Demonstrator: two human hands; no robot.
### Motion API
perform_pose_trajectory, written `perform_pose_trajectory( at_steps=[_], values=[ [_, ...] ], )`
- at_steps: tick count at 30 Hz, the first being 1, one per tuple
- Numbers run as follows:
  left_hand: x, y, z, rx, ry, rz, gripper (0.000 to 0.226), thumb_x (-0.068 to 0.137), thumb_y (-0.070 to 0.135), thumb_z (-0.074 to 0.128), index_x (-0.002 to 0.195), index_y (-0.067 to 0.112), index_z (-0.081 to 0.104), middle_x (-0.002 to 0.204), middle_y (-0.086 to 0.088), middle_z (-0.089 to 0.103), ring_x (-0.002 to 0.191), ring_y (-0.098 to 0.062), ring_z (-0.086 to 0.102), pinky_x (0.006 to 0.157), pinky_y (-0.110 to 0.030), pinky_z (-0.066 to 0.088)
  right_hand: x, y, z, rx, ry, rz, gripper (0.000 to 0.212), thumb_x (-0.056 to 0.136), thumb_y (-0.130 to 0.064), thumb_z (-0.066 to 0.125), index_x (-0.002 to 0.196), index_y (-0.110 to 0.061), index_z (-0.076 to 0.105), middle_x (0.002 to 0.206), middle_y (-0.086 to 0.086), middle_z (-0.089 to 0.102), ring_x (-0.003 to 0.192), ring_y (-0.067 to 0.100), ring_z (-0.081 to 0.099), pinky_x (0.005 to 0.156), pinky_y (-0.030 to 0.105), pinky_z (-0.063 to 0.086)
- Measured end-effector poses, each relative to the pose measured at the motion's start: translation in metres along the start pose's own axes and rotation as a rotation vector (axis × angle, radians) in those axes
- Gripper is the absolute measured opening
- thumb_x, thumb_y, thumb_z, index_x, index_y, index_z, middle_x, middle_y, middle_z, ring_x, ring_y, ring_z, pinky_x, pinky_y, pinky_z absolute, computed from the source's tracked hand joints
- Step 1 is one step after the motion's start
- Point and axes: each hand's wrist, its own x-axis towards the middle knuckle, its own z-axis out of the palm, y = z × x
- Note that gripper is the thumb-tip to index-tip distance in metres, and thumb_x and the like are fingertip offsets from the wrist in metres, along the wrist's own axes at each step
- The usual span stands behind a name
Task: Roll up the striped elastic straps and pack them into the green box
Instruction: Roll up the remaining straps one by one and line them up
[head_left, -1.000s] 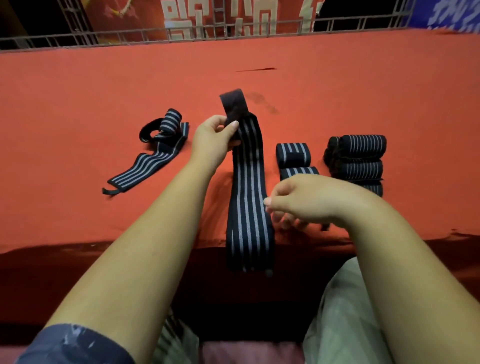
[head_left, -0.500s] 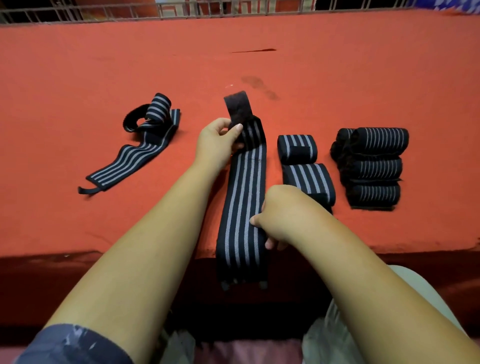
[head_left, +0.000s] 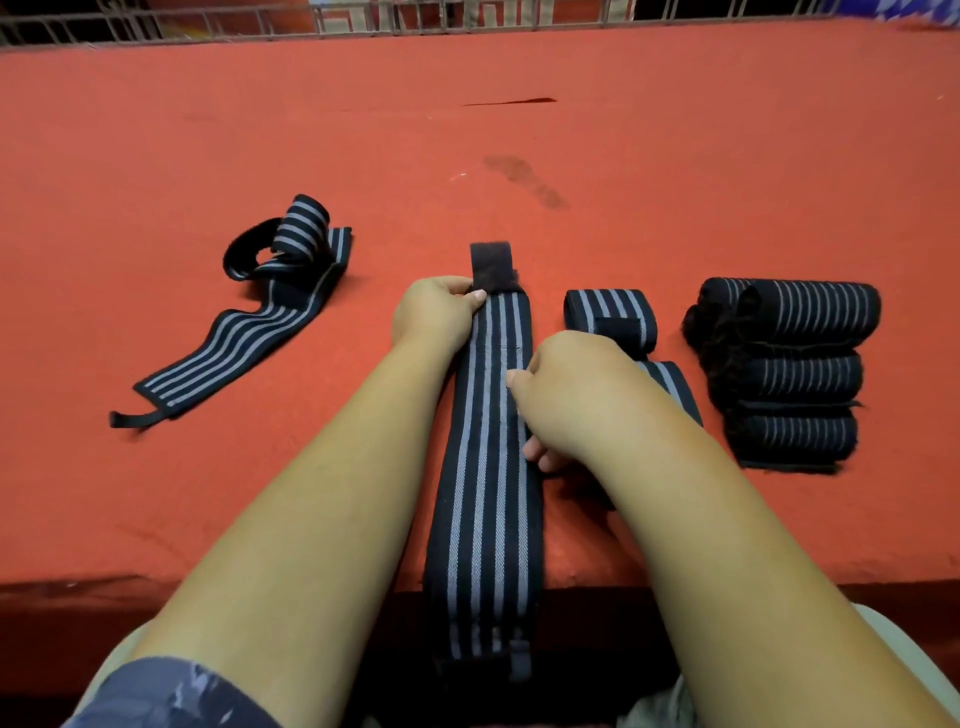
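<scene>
Both knuckles-up: left hand (head_left: 435, 318) pinches strap (head_left: 488, 519) top, right hand (head_left: 569, 387) mid-edge.

Laid flat on the red table (head_left: 675, 182), near end hanging over the front edge: one striped strap (head_left: 488, 493). Pinched at its far end, just below the black tab, by the left hand (head_left: 436, 317); gripped at its right edge by the right hand (head_left: 566, 384), thumb on top, fingers curled. Off to the left, well apart, a loose strap (head_left: 244, 338), partly coiled. Just right of the hands, two rolled straps (head_left: 610, 312); further right, a stack of rolled straps (head_left: 795, 374).
</scene>
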Motion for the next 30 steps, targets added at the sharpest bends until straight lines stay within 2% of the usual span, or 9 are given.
perform_pose_trajectory(
  at_steps=[7,12,15,17,19,22,25,27,30],
  values=[
    [0.007,0.002,-0.003,-0.014,-0.030,-0.051,0.026,0.087,0.035,0.087,0.112,0.038,0.082,0.105,0.019,0.079,0.098,-0.006,0.073,0.099,-0.031,0.056,0.008,0.014,0.006,0.266,0.008,-0.027,0.038,0.112,-0.035,0.047,0.096,-0.008,0.068,0.062,0.008,0.076,0.058,0.028,0.077,0.063,0.048,0.068],
    [-0.001,0.006,-0.013,-0.289,-0.113,-0.067,0.029,0.087,0.008,0.087,0.114,0.016,0.080,0.105,-0.001,0.080,0.092,-0.018,0.073,0.088,-0.034,0.058,0.013,0.024,-0.005,0.463,0.149,-0.141,0.032,0.109,-0.028,0.049,0.094,-0.010,0.071,0.067,0.003,0.077,0.047,0.023,0.071,0.047,0.029,0.053],
    [-0.022,0.025,-0.034,-0.328,-0.132,0.010,0.021,0.091,0.010,0.084,0.109,0.020,0.081,0.101,0.004,0.080,0.081,-0.007,0.070,0.072,-0.026,0.050,0.014,0.032,-0.015,0.495,0.353,-0.236,0.022,0.103,-0.023,0.055,0.088,-0.019,0.071,0.073,-0.007,0.077,0.048,0.014,0.069,0.052,0.032,0.055],
    [-0.043,0.042,-0.050,-0.347,-0.112,0.044,0.019,0.093,0.014,0.083,0.108,0.025,0.081,0.102,0.008,0.077,0.075,-0.005,0.063,0.065,-0.023,0.044,0.013,0.039,-0.022,0.467,0.491,-0.281,0.017,0.099,-0.027,0.061,0.089,-0.024,0.073,0.078,-0.009,0.077,0.062,0.011,0.072,0.067,0.038,0.061],
    [-0.067,0.058,-0.067,-0.377,-0.116,0.084,0.024,0.092,0.018,0.083,0.115,0.023,0.081,0.108,0.008,0.078,0.078,-0.003,0.064,0.070,-0.025,0.046,0.007,0.044,-0.030,0.438,0.591,-0.303,0.011,0.099,-0.034,0.067,0.100,-0.029,0.077,0.090,-0.012,0.077,0.082,0.009,0.071,0.086,0.036,0.059],
    [-0.107,0.081,-0.089,-0.397,-0.149,0.145,0.023,0.094,0.019,0.081,0.116,0.024,0.082,0.108,0.009,0.080,0.088,-0.007,0.067,0.078,-0.030,0.048,-0.004,0.046,-0.037,0.424,0.565,-0.371,0.039,0.099,-0.043,0.072,0.137,-0.033,0.067,0.121,-0.017,0.072,0.103,0.004,0.066,0.096,0.028,0.050],
    [-0.148,0.101,-0.117,-0.479,-0.209,0.125,0.022,0.095,0.019,0.079,0.116,0.023,0.081,0.110,0.007,0.082,0.091,-0.011,0.069,0.085,-0.034,0.046,-0.027,0.035,-0.033,0.488,0.468,-0.483,0.059,0.101,-0.048,0.069,0.155,-0.037,0.049,0.137,-0.020,0.066,0.120,0.000,0.063,0.103,0.026,0.047],
    [-0.169,0.108,-0.132,-0.525,-0.248,0.133,0.024,0.095,0.018,0.078,0.118,0.020,0.081,0.108,0.003,0.082,0.090,-0.015,0.068,0.086,-0.035,0.046,-0.044,0.027,-0.028,0.517,0.472,-0.554,0.053,0.103,-0.047,0.067,0.153,-0.039,0.051,0.135,-0.022,0.067,0.123,-0.006,0.061,0.103,0.023,0.047],
    [-0.197,0.115,-0.149,-0.617,-0.263,0.200,0.025,0.096,0.011,0.076,0.120,0.012,0.079,0.109,-0.008,0.082,0.091,-0.019,0.074,0.086,-0.034,0.055,-0.072,0.016,-0.027,0.647,0.533,-0.634,0.032,0.104,-0.040,0.067,0.136,-0.037,0.065,0.110,-0.017,0.077,0.105,-0.004,0.070,0.093,0.026,0.055]
  ],
)
